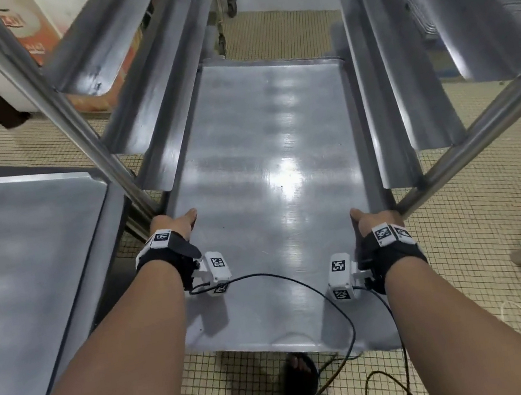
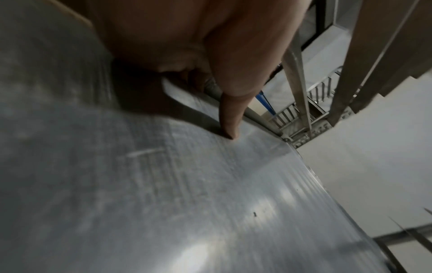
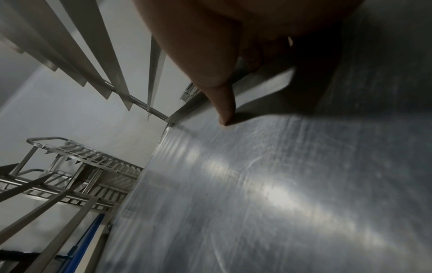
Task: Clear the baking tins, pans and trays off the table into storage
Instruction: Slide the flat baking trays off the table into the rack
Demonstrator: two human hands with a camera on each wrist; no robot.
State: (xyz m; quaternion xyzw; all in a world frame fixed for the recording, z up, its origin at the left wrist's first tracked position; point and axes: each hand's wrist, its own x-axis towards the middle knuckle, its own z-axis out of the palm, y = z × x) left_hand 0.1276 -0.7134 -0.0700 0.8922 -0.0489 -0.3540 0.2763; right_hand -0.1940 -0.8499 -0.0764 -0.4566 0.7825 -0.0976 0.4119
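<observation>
A large flat metal baking tray [image 1: 264,163] lies lengthwise between the side rails of a steel rack, with its near end sticking out toward me. My left hand [image 1: 177,225] grips the tray's left rim, thumb [image 2: 231,110] pressed on the tray's top face [image 2: 187,203] and fingers tucked under the edge. My right hand [image 1: 374,221] holds the right rim the same way, thumb [image 3: 222,99] on the tray's top surface [image 3: 280,184]. The fingers below the tray are mostly hidden.
Angled rack rails run on the left [image 1: 171,109] and right [image 1: 385,94], with more rails above them. Slanting rack posts [image 1: 71,117] flank both hands. Another metal tray [image 1: 23,249] lies at the left. My sandalled foot [image 1: 298,371] and cables [image 1: 348,319] are on the tiled floor.
</observation>
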